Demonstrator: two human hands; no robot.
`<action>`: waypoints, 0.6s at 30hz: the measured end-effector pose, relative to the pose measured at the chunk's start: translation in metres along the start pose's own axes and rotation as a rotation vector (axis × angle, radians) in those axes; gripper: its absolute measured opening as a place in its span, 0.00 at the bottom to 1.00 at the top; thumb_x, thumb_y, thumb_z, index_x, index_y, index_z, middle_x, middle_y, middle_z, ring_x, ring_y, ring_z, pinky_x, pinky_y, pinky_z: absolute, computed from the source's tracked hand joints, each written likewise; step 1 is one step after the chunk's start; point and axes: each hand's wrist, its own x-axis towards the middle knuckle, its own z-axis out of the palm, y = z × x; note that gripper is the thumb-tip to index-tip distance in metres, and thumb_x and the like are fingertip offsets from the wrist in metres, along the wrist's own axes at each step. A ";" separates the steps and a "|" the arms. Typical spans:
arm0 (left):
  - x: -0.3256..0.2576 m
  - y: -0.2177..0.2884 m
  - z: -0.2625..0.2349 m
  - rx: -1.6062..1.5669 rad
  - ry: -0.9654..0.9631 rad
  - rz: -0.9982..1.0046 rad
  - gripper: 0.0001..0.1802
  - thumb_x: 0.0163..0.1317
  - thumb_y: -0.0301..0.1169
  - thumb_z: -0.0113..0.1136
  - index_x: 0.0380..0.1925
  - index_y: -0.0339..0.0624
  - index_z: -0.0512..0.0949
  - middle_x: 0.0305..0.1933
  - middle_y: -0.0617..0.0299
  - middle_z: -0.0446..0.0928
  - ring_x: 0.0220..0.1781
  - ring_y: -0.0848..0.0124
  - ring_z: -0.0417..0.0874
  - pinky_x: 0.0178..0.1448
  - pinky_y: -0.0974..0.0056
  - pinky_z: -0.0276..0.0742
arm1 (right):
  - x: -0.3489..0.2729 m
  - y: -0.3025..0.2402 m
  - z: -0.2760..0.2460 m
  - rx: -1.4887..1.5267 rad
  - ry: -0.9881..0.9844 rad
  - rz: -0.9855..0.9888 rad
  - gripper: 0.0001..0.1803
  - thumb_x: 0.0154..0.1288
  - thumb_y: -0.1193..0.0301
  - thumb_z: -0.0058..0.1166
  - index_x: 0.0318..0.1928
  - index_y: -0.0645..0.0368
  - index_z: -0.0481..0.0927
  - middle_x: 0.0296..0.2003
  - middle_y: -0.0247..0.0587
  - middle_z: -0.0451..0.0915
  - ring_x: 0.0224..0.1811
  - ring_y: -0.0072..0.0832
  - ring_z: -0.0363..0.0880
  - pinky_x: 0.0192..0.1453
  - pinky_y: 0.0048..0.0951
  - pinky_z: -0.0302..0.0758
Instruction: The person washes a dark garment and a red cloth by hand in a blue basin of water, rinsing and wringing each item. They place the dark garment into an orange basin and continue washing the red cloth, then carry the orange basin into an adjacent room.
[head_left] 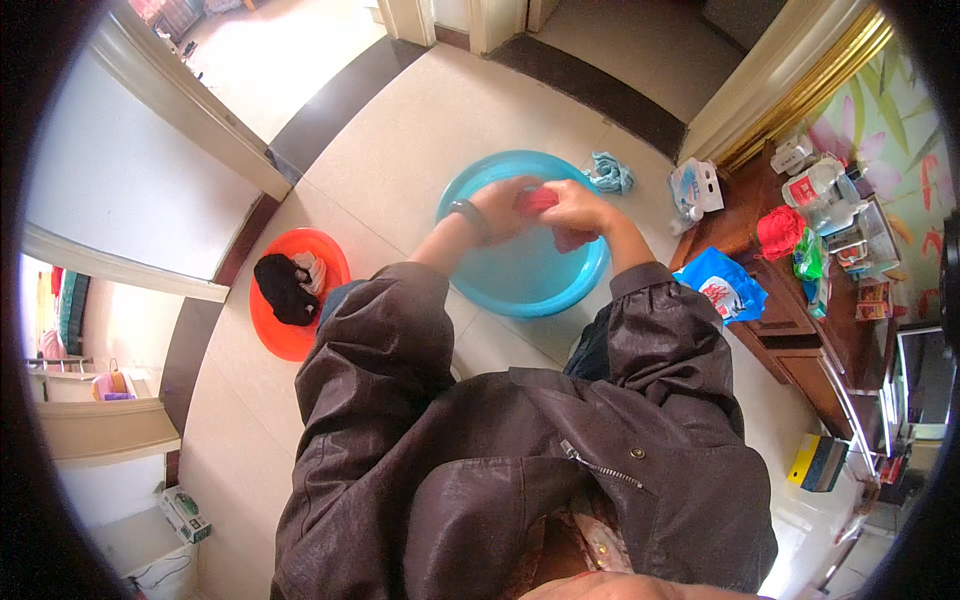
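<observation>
Red cloth item (540, 200), small and soft, bunched between both hands above the round light-blue plastic basin (525, 275) on the pale tiled floor (400, 150). Left hand (505, 205), with dark wristband, clenched on the left part of the fabric; right hand (575, 208) clenched on the right part, a pink-red fold hanging just below it over the basin interior. Hands close together, nearly touching.

Handling, as judged: light, limp, no stiffness; likely wet and somewhat slippery, so heavier than dry cloth and prone to dripping. Not fragile. Best held by gathered folds with the full grip of each hand, not by a single edge, to keep the fabric from sliding out. Fabric type not discernible.

Surroundings: round orange plastic basin (285, 330) to the left on the floor, holding a black garment (282, 288) and a pale piece of cloth. Crumpled teal rag (610, 175) on the floor just beyond the blue basin. Blue and white detergent bag (725, 285) leaning near the dark wooden cabinet (800, 340) to the right. Red knitted bundle (778, 230) and assorted containers on the cabinet's tabletop.
</observation>
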 end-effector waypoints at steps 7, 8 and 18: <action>0.009 -0.004 -0.020 -0.611 0.255 -0.006 0.16 0.52 0.25 0.60 0.43 0.35 0.78 0.38 0.56 0.81 0.39 0.71 0.82 0.45 0.65 0.79 | -0.013 -0.015 -0.003 0.332 0.104 -0.038 0.21 0.55 0.65 0.64 0.46 0.62 0.74 0.34 0.37 0.79 0.32 0.23 0.78 0.34 0.27 0.75; 0.011 -0.006 -0.020 -0.694 0.330 0.022 0.16 0.53 0.24 0.59 0.43 0.34 0.78 0.39 0.57 0.81 0.40 0.70 0.82 0.45 0.65 0.79 | -0.010 -0.014 0.000 0.396 0.100 -0.070 0.21 0.57 0.63 0.63 0.47 0.61 0.74 0.35 0.36 0.79 0.33 0.22 0.78 0.34 0.26 0.75; 0.040 -0.026 0.009 -0.914 0.509 0.020 0.26 0.51 0.26 0.54 0.55 0.44 0.72 0.48 0.52 0.76 0.49 0.62 0.78 0.51 0.60 0.77 | 0.009 -0.009 0.040 1.024 -0.074 -0.234 0.23 0.62 0.54 0.58 0.52 0.54 0.74 0.44 0.35 0.78 0.42 0.23 0.79 0.42 0.28 0.78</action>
